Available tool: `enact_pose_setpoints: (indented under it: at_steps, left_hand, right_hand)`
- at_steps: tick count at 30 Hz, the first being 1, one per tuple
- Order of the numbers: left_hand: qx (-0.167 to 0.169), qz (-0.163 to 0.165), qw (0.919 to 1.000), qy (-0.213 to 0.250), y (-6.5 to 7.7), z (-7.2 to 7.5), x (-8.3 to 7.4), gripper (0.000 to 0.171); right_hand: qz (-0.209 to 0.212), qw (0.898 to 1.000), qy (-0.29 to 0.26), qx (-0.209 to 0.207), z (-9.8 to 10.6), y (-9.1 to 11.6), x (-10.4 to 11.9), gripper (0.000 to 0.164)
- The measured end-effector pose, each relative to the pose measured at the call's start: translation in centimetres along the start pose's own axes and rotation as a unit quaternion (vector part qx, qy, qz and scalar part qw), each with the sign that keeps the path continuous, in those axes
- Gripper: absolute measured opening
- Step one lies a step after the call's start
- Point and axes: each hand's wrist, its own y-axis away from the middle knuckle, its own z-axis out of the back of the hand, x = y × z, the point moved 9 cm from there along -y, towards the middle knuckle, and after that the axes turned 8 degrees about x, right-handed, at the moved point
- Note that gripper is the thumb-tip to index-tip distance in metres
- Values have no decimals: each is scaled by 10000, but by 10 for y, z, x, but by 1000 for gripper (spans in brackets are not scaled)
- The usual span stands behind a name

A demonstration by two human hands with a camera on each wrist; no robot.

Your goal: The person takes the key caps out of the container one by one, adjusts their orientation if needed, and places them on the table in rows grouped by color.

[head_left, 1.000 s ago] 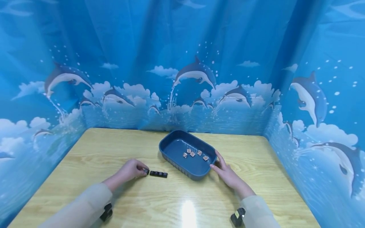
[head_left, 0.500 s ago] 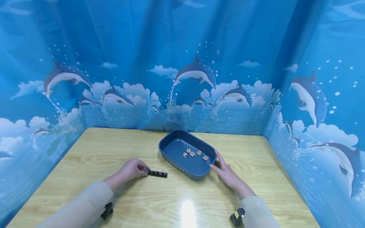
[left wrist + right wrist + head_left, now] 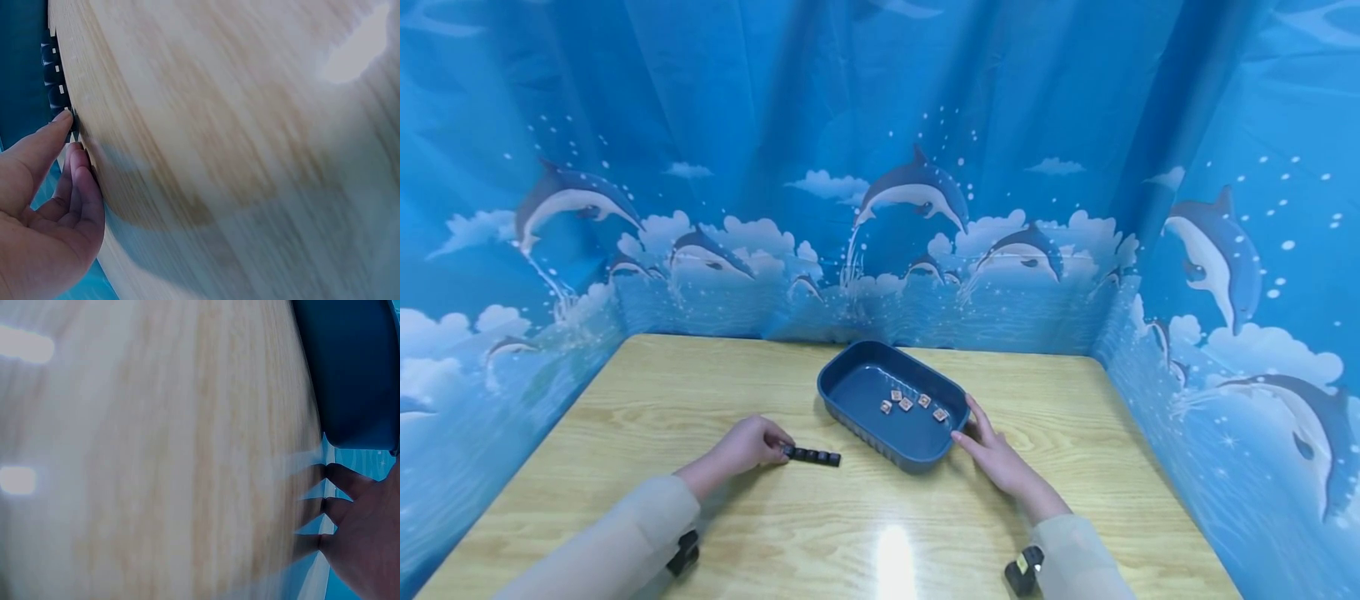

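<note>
My left hand [image 3: 754, 440] pinches a small dark block between thumb and fingers at the left end of a short row of small black blocks [image 3: 816, 457] on the table. The left wrist view shows the thumb on the end of that row [image 3: 57, 90]; the pinched block is mostly hidden. My right hand [image 3: 996, 462] rests against the near right corner of a dark blue rectangular basin [image 3: 868, 433], thumb at its rim and fingers spread along its side. Inside the basin lie several small pinkish-beige cubes [image 3: 906, 405] with dark marks.
The basin stands at an angle on a light wooden table [image 3: 715, 375]. Blue curtains with dolphins [image 3: 910, 192] hang along the table's back and sides. A bright reflection [image 3: 895, 562] shows near the front.
My left hand has brought its block a little to the right, closing the small gap to the row. My right hand and the basin have stayed in place.
</note>
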Motion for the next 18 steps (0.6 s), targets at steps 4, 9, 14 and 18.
enact_pose_setpoints:
  at_steps: [4, 9, 14, 18]
  left_hand:
    - [22, -24, 10000, 49, 0, -1, -1, 21]
    - [56, -37, 10000, -35, 0, -1, -1, 24]
    - [119, 230, 9997, -40, -2, 0, 2, 28]
    - [191, 127, 9997, -88, -2, 7, -5, 28]
  right_hand:
    - [-5, 10000, -14, 7, 0, 0, 0, 76]
    - [-25, 10000, -51, 27, -1, 0, 0, 76]
    - [-30, 10000, -34, 26, 0, 0, -1, 76]
    - [-27, 10000, -21, 35, 0, 0, -1, 76]
